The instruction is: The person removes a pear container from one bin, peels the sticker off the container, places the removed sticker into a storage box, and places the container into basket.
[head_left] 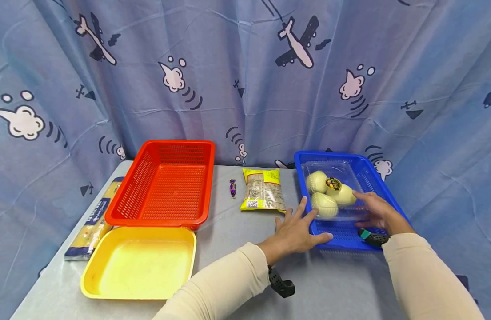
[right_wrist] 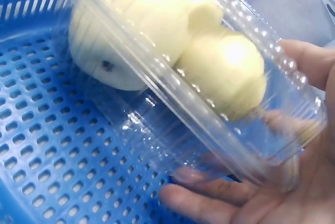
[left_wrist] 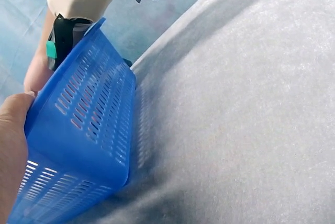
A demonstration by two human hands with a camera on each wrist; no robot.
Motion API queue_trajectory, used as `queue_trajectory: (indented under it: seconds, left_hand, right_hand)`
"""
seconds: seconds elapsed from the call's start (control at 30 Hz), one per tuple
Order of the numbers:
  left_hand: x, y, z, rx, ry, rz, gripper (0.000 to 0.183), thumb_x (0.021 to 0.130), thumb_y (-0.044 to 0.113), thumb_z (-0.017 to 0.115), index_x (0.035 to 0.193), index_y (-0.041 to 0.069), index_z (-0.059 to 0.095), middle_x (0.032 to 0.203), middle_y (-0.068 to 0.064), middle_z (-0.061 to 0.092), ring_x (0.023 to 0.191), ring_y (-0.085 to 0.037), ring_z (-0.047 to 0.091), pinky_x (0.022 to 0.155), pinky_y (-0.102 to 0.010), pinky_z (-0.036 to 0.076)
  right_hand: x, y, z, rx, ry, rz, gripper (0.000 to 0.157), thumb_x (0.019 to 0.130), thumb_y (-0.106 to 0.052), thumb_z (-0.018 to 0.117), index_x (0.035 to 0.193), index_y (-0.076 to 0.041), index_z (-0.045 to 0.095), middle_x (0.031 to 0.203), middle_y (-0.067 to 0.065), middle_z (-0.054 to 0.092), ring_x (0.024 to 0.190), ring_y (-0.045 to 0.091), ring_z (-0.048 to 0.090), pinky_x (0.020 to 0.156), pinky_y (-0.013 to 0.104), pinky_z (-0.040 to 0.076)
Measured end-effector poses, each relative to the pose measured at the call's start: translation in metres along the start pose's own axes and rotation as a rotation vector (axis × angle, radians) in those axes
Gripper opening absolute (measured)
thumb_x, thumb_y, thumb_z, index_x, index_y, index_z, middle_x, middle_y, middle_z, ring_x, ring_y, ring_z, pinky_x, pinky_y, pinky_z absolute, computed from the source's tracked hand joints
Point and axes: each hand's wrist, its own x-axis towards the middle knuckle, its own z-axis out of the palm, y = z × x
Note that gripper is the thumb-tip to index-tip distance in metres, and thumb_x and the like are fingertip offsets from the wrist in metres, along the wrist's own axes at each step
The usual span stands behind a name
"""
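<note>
My right hand (head_left: pixel 376 212) grips the right end of a clear plastic container (right_wrist: pixel 183 103) inside the blue basket (head_left: pixel 383 180). In the right wrist view the thumb lies over the container's side and the other fingers reach beneath it, and the container looks tilted. Pale, round yellowish fruits (head_left: pixel 324 205) fill the container, under a round black label (head_left: pixel 333 183). At the basket's near left corner, my left hand (head_left: pixel 291 232) rests on the rim with fingers spread. In the left wrist view its thumb (left_wrist: pixel 14 110) touches the rim.
A yellow snack bag (head_left: pixel 263 190) and a small purple candy (head_left: pixel 232 189) lie left of the blue basket. Farther left stand a red basket (head_left: pixel 210 182) and a yellow tray (head_left: pixel 191 249), beside a long yellow-and-blue packet (head_left: pixel 94 218). A patterned curtain (head_left: pixel 237 66) hangs behind.
</note>
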Motion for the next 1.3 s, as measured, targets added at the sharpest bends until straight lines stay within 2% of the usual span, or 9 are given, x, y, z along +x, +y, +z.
queue_trajectory:
  seconds: [0.13, 0.27, 0.43, 0.57, 0.67, 0.73, 0.9, 1.13, 1.3]
  left_hand:
    - [0.0, 0.0, 0.001, 0.005, 0.001, 0.003, 0.08, 0.08, 0.081, 0.043, 0.149, 0.041, 0.034, 0.16, 0.009, 0.001, 0.139, -0.035, 0.024, 0.101, -0.066, 0.025]
    - [0.001, 0.0, 0.002, 0.008, 0.003, -0.003, 0.08, 0.08, 0.081, 0.043, 0.149, 0.041, 0.034, 0.16, 0.01, 0.001, 0.139, -0.034, 0.024, 0.101, -0.066, 0.025]
    - [0.001, 0.0, 0.003, 0.0, -0.004, -0.011, 0.08, 0.08, 0.081, 0.044, 0.149, 0.042, 0.032, 0.16, 0.01, 0.0, 0.14, -0.033, 0.023, 0.102, -0.065, 0.024]
    - [0.0, -0.001, 0.003, -0.001, -0.009, -0.019, 0.081, 0.08, 0.081, 0.043, 0.149, 0.042, 0.031, 0.16, 0.01, 0.0, 0.14, -0.033, 0.022, 0.103, -0.065, 0.024]
    - [0.0, -0.001, 0.002, 0.002, -0.008, -0.025, 0.081, 0.08, 0.081, 0.043, 0.15, 0.041, 0.031, 0.16, 0.01, -0.001, 0.14, -0.034, 0.022, 0.102, -0.065, 0.024]
    - [0.0, -0.002, 0.001, 0.005, -0.008, -0.026, 0.081, 0.08, 0.081, 0.043, 0.15, 0.04, 0.032, 0.16, 0.009, -0.001, 0.14, -0.034, 0.023, 0.102, -0.065, 0.024]
    - [0.0, -0.003, -0.001, -0.003, -0.016, -0.027, 0.081, 0.081, 0.079, 0.044, 0.15, 0.039, 0.031, 0.16, 0.01, -0.001, 0.14, -0.034, 0.022, 0.102, -0.065, 0.024]
    - [-0.001, -0.001, -0.001, -0.013, -0.015, -0.028, 0.081, 0.081, 0.079, 0.045, 0.15, 0.041, 0.032, 0.16, 0.01, 0.0, 0.14, -0.035, 0.023, 0.103, -0.064, 0.024]
    - [0.0, 0.002, 0.0, -0.01, -0.013, -0.024, 0.081, 0.08, 0.08, 0.045, 0.149, 0.042, 0.032, 0.16, 0.01, 0.0, 0.139, -0.034, 0.024, 0.102, -0.065, 0.025]
  right_hand:
    - [-0.002, -0.001, -0.001, 0.111, -0.034, -0.024, 0.076, 0.102, -0.048, 0.038, 0.147, 0.005, 0.007, 0.147, 0.04, 0.007, 0.13, 0.056, 0.025, 0.089, 0.065, 0.041]
    - [-0.004, -0.001, -0.001, 0.149, -0.03, -0.053, 0.074, 0.102, -0.047, 0.039, 0.145, 0.006, 0.013, 0.149, 0.038, 0.002, 0.131, 0.056, 0.02, 0.088, 0.066, 0.04]
    - [-0.008, 0.002, -0.003, 0.157, 0.004, -0.056, 0.08, 0.102, -0.048, 0.035, 0.15, 0.001, -0.007, 0.149, 0.039, -0.001, 0.131, 0.056, 0.02, 0.088, 0.064, 0.042]
    - [-0.011, 0.005, -0.008, 0.201, 0.022, -0.038, 0.084, 0.102, -0.048, 0.036, 0.149, -0.006, -0.02, 0.147, 0.043, 0.0, 0.121, 0.053, 0.038, 0.09, 0.062, 0.042]
    - [-0.013, 0.004, -0.012, 0.278, 0.03, -0.016, 0.089, 0.1, -0.048, 0.041, 0.15, -0.01, -0.022, 0.147, 0.043, -0.002, 0.101, 0.046, 0.056, 0.091, 0.063, 0.04]
    - [-0.015, 0.003, -0.013, 0.321, 0.035, -0.003, 0.092, 0.099, -0.049, 0.044, 0.149, -0.012, -0.024, 0.146, 0.044, -0.001, 0.092, 0.041, 0.06, 0.091, 0.064, 0.039]
    - [-0.02, 0.001, -0.015, 0.361, 0.027, -0.004, 0.092, 0.099, -0.047, 0.046, 0.15, -0.01, -0.02, 0.142, 0.045, 0.009, 0.09, 0.045, 0.061, 0.09, 0.064, 0.04]
    - [-0.028, -0.003, -0.019, 0.397, 0.002, -0.038, 0.087, 0.1, -0.046, 0.044, 0.152, -0.015, -0.019, 0.148, 0.041, -0.003, 0.091, 0.044, 0.062, 0.092, 0.064, 0.038]
    - [-0.038, -0.01, -0.022, 0.387, -0.009, -0.067, 0.088, 0.1, -0.046, 0.042, 0.15, -0.011, -0.023, 0.147, 0.042, -0.003, 0.092, 0.045, 0.062, 0.092, 0.064, 0.039]
